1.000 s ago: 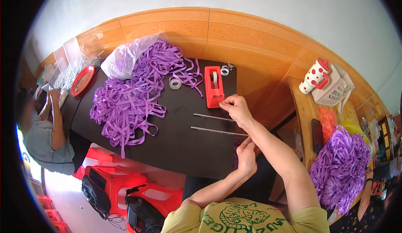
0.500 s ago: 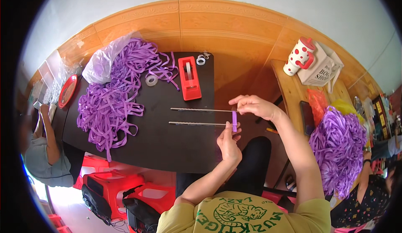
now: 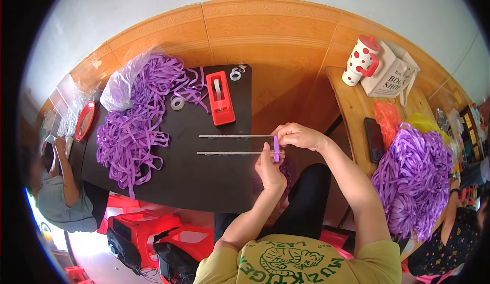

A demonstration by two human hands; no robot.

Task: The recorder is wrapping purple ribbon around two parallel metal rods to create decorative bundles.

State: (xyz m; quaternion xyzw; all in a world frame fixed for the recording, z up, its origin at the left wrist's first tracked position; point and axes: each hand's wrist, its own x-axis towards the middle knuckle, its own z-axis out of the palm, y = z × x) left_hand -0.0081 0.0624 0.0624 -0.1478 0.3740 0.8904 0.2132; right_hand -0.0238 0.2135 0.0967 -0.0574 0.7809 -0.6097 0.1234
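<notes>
- Purple ribbon (image 3: 276,148) across metal rods (image 3: 229,153), beyond table's (image 3: 194,182) right edge.
- With right grip (image 3: 302,136), apparently clamped on ribbon; with left grip (image 3: 270,171), cannot tell.
- Could slip off from slack tension.

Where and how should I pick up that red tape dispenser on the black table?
I'd grip the tape dispenser by the solid end nearest you, pinching across its two long sides, coming down from above on your side. Its narrow body lies lengthwise toward you, nothing stands against that end, and the tape roll sits in the farther part.
</notes>
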